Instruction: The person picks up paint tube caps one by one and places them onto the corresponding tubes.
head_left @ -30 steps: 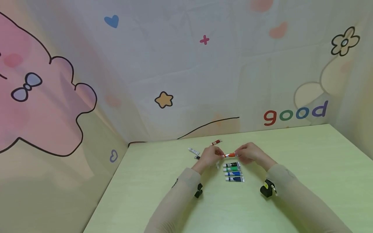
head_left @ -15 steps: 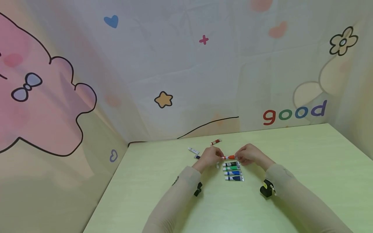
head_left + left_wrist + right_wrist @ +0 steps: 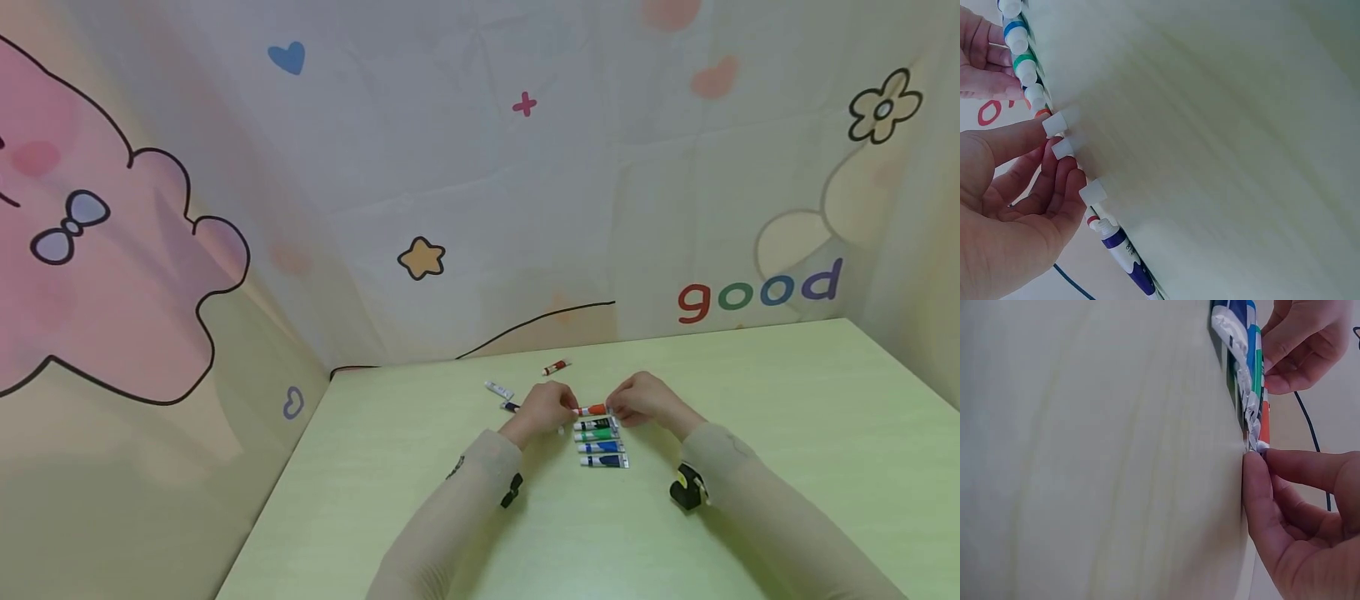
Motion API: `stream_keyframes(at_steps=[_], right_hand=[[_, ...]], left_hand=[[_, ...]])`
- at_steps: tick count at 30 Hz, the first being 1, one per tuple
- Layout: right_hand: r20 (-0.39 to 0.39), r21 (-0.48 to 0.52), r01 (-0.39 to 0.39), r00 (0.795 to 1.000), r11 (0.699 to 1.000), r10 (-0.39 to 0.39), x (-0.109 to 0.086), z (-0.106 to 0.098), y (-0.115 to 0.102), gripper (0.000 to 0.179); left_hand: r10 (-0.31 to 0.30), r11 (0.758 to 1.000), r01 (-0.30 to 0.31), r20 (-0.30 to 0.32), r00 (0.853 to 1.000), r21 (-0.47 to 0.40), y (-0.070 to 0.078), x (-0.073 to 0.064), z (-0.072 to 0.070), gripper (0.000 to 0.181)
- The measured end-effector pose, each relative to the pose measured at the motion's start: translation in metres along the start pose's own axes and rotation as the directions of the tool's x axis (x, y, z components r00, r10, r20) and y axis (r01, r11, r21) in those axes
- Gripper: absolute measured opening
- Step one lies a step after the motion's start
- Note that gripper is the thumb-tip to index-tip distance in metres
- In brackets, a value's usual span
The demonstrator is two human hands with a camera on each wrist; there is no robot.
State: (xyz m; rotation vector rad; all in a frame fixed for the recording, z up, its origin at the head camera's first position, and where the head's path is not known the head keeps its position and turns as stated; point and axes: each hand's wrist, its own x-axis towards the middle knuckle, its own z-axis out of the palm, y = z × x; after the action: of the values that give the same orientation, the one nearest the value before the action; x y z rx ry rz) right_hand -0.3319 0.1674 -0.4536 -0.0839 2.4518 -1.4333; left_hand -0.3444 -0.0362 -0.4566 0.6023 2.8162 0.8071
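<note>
Between both hands lies an orange paint tube [image 3: 592,410], level, just beyond a row of several tubes. My left hand [image 3: 546,408] pinches its white-capped end [image 3: 1055,124]. At the other end, thumb and finger of my right hand [image 3: 1310,506] pinch the crimped tail. Nearest the orange tube in the row is a black-labelled tube [image 3: 595,424], followed by a green tube [image 3: 597,435], a blue tube [image 3: 601,447] and a dark blue tube [image 3: 604,461]. All their caps point left. A small white cap [image 3: 1092,192] is by the left fingers in the left wrist view.
A red tube [image 3: 556,367] lies at the back of the pale green table [image 3: 787,400]. Left of my left hand are a white tube [image 3: 498,389] and a purple-banded tube [image 3: 1127,256], partly hidden in the head view. A printed cloth [image 3: 510,183] hangs behind.
Both hands have brought the orange tube nearer to me, from farther back to close beside the black-labelled one. The row and the other tubes have stayed put.
</note>
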Motion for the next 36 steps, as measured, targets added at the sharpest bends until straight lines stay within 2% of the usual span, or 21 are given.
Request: stream_keyframes(at_steps=[6, 15, 22, 36], right_hand=[[-0.005, -0.003, 0.004, 1.0, 1.0, -0.004, 0.0015, 0.0009, 0.0016, 0.02], [0.004, -0.013, -0.023, 1.0, 1.0, 0.023, -0.0009, 0.0, -0.0015, 0.021], [-0.006, -0.004, -0.006, 1.0, 1.0, 0.006, -0.0015, -0.0008, -0.0019, 0.021], [-0.006, -0.021, -0.014, 1.0, 1.0, 0.013, 0.0007, 0.0001, -0.0001, 0.02]], left_hand=[[-0.008, 1.0, 0.008, -0.007, 1.0, 0.005, 0.0005, -0.0015, 0.0007, 0.006], [0.019, 1.0, -0.019, 0.002, 1.0, -0.008, -0.0012, -0.0024, -0.0003, 0.008], [-0.009, 1.0, 0.01, 0.018, 1.0, -0.023, 0.0013, -0.001, -0.0025, 0.008], [-0.01, 1.0, 0.01, 0.019, 1.0, -0.016, 0.0002, -0.0033, -0.0004, 0.008]])
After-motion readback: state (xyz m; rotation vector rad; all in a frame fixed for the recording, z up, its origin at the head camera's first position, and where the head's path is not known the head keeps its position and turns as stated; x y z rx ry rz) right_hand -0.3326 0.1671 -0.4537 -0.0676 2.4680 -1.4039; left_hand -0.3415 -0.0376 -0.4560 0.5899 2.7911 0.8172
